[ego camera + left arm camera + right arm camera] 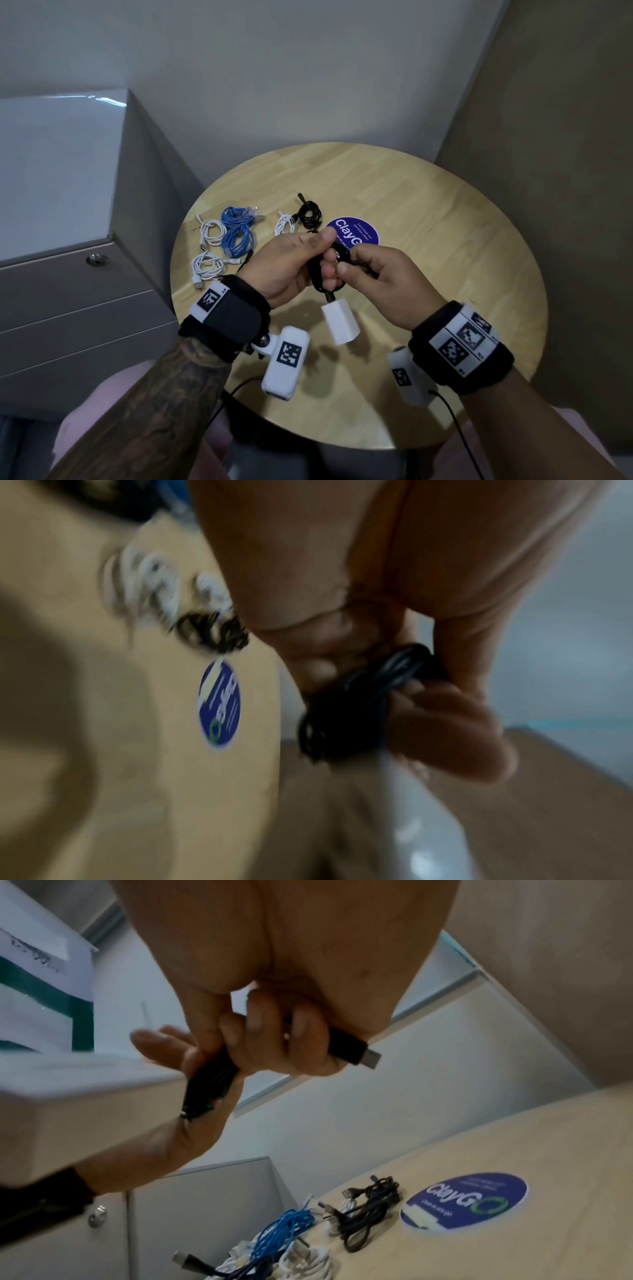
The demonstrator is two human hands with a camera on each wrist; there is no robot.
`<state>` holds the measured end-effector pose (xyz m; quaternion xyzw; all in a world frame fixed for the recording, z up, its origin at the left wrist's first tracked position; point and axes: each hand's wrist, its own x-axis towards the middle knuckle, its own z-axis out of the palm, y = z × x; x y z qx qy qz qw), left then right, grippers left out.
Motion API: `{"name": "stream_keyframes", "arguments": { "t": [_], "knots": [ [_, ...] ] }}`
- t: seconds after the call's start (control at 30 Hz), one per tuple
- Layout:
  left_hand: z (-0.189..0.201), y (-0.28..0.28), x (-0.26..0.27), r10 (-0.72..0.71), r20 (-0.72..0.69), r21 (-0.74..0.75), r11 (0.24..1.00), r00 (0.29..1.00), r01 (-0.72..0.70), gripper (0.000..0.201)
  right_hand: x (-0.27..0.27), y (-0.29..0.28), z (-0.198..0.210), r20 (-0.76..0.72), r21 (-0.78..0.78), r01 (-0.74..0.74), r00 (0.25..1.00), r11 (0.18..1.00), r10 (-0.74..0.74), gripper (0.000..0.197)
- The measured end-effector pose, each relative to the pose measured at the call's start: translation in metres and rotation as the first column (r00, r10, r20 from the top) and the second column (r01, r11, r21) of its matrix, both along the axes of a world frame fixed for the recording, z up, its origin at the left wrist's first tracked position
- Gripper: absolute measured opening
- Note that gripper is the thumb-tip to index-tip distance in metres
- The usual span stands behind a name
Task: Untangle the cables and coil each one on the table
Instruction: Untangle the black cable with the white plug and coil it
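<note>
The round wooden table [428, 246] is filling the middle of the head view, with a grey cabinet [68, 212] standing at the left edge of the frame, close beside it. A round blue sticker [363, 233] is lying near the table's centre, partly hidden behind the hands.

Both hands are meeting just above the table in the centre of the frame. The left hand [287, 263] is curling its fingers round a bundled black cable [317, 274], thumb pointing up. The right hand [383, 284] is pinching the same cable, and in the right wrist view its fingers are gripping the cable's black plug [352, 1049], the metal tip sticking out to the right. A white adapter [339, 323] is hanging from the bundle below the hands, tilted, clear of the tabletop. In the left wrist view the loops are showing as a dark, blurred mass at centre right.

Left of the hands, coiled cables are lying on the table: two blue coils [238, 229] side by side, three white coils [210, 233] at their left and below, a smaller white one [284, 224] and a black coil [310, 214] just above the left thumb. Those last two are touching each other.

Wrist bands with black-and-white markers are sitting on both forearms at the bottom of the frame.
</note>
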<state>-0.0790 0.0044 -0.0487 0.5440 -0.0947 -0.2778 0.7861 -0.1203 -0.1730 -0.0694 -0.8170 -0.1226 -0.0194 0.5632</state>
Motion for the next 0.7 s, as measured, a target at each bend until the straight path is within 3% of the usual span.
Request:
{"name": "stream_keyframes", "arguments": {
  "t": [0.07,0.17,0.3,0.4,0.5,0.63,0.7],
  "knots": [
    [0.000,-0.001,0.000,0.010,0.082,0.053,0.998,0.997,-0.014,0.034,0.002,-0.001,-0.003,0.056,-0.068,0.028,0.998,0.997,-0.024,0.038],
    [-0.003,-0.006,0.002,0.064,0.237,0.114,0.989,0.969,-0.094,0.035,0.004,-0.003,-0.005,0.107,-0.092,0.114,0.989,0.989,-0.104,0.022],
    [-0.011,-0.016,-0.001,0.090,0.317,0.058,0.992,0.944,-0.114,0.025,0.006,-0.001,-0.008,0.094,-0.028,0.163,0.983,0.986,-0.159,0.021],
    [-0.013,-0.015,0.001,0.215,0.279,0.074,0.967,0.936,-0.244,0.027,0.004,0.001,-0.007,0.013,0.057,0.077,0.997,0.995,-0.078,0.011],
    [-0.009,-0.003,0.011,0.221,0.213,0.117,0.961,0.952,-0.250,0.033,0.011,-0.018,0.001,0.017,0.078,0.147,0.989,0.986,-0.149,0.018],
    [-0.005,0.001,0.010,0.177,0.007,0.005,0.984,0.984,-0.177,0.033,0.016,-0.048,0.004,0.027,-0.124,0.206,0.979,0.971,-0.204,0.016],
    [-0.004,0.001,0.011,0.185,-0.026,-0.012,0.983,0.982,-0.186,0.034,0.016,-0.054,-0.007,0.055,-0.277,0.192,0.981,0.941,-0.184,0.017]
  ]
}}
